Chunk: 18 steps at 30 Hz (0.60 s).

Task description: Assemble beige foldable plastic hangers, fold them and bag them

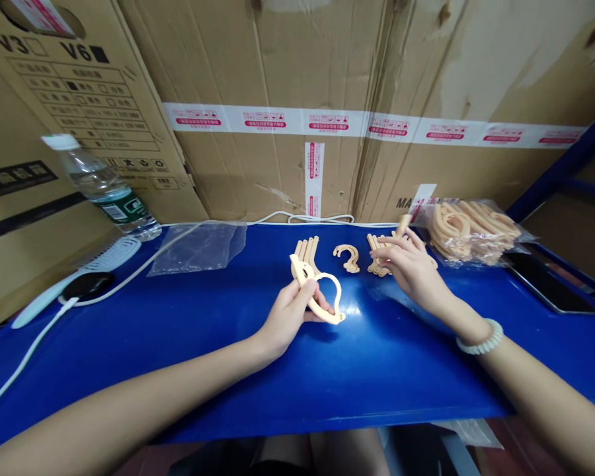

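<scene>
Hand [290, 314] pinches curved beige plastic hook [322, 294].

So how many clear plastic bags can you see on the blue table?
2. One flat empty bag lies at the back left near the water bottle. One bag full of beige hooks sits at the back right, beyond the right hand. Others may be out of view.

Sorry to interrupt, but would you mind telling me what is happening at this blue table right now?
A person sits at a blue table handling beige plastic hooks. The left hand grips a bundle of hooks just above the table. The right hand rests its fingers on a small pile of hooks. One loose hook lies between them. A clear bag of more hooks sits to the right, an empty plastic bag to the left.
</scene>
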Motion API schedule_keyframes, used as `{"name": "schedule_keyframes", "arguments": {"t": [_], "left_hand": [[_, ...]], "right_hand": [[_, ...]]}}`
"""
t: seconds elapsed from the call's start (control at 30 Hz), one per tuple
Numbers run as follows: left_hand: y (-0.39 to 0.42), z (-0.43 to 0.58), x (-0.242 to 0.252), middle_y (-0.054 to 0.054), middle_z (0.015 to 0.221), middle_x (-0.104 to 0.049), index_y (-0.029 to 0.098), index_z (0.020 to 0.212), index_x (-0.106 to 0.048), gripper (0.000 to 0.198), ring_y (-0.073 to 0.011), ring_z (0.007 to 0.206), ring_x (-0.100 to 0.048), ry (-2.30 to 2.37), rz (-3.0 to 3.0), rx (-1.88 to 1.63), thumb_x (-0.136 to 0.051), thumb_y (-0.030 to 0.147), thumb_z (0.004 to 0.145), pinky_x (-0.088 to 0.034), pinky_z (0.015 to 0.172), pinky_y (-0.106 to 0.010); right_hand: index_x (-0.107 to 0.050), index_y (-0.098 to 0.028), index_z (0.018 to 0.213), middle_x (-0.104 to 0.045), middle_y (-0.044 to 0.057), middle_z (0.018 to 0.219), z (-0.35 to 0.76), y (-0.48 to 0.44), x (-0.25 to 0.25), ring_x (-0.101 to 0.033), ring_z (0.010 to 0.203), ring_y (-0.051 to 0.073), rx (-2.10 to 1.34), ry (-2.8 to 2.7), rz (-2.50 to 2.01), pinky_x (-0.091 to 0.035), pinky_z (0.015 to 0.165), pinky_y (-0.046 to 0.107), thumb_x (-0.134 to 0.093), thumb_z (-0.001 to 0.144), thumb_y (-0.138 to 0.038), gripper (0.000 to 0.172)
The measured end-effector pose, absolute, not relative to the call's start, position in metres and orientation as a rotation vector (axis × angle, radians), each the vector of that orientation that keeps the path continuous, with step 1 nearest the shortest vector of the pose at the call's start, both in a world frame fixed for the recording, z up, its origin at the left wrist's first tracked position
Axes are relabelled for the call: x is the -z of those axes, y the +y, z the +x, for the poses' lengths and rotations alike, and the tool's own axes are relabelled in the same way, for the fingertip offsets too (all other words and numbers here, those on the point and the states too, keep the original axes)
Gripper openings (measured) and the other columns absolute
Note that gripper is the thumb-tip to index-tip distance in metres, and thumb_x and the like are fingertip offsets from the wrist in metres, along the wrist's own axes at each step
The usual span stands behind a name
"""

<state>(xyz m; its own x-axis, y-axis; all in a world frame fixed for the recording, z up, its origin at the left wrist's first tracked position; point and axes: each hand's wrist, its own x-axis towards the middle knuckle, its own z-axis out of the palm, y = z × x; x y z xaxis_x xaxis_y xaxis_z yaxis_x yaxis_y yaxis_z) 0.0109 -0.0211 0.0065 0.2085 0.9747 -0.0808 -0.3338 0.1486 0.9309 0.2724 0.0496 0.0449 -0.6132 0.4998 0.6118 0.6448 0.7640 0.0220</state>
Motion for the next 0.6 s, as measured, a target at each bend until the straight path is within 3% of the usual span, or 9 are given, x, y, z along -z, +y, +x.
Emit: {"name": "schedule_keyframes", "arguments": {"t": [0.2, 0.5, 0.6], "left_hand": [[-0.020, 0.011, -0.006, -0.005, 0.069, -0.067, 0.014, 0.075, -0.056, 0.045, -0.0196, 0.069, -0.070, 0.866, 0.945, -1.124, -0.066, 0.056, 0.086, -0.060, 0.070, -0.034], [-0.020, 0.011, -0.005, -0.004, 0.069, -0.066, 0.015, 0.078, -0.055, 0.042, -0.0196, 0.070, -0.070, 0.862, 0.931, -1.132, -0.066, 0.055, 0.087, -0.060, 0.069, -0.033], [-0.020, 0.011, -0.008, -0.003, 0.070, -0.065, 0.015, 0.080, -0.055, 0.039, -0.0194, 0.070, -0.069, 0.842, 0.910, -1.143, -0.065, 0.051, 0.087, -0.060, 0.069, -0.033]], "right_hand": [[-0.068, -0.017, 0.106, -0.072, 0.014, 0.111, 0.265, 0.066, -0.027, -0.066, 0.110, 0.025, 0.117, -2.414, -0.812, -0.054, 0.094, 0.047, -0.045, 0.099, -0.015, 0.024], [-0.068, -0.013, 0.110, -0.073, 0.014, 0.101, 0.267, 0.071, -0.016, -0.070, 0.096, 0.025, 0.108, -2.454, -0.936, -0.058, 0.086, 0.043, -0.052, 0.097, -0.016, 0.021], [-0.070, -0.014, 0.102, -0.073, 0.012, 0.095, 0.269, 0.072, -0.017, -0.070, 0.090, 0.024, 0.095, -2.473, -0.937, -0.058, 0.084, 0.042, -0.054, 0.097, -0.018, 0.018]]}}
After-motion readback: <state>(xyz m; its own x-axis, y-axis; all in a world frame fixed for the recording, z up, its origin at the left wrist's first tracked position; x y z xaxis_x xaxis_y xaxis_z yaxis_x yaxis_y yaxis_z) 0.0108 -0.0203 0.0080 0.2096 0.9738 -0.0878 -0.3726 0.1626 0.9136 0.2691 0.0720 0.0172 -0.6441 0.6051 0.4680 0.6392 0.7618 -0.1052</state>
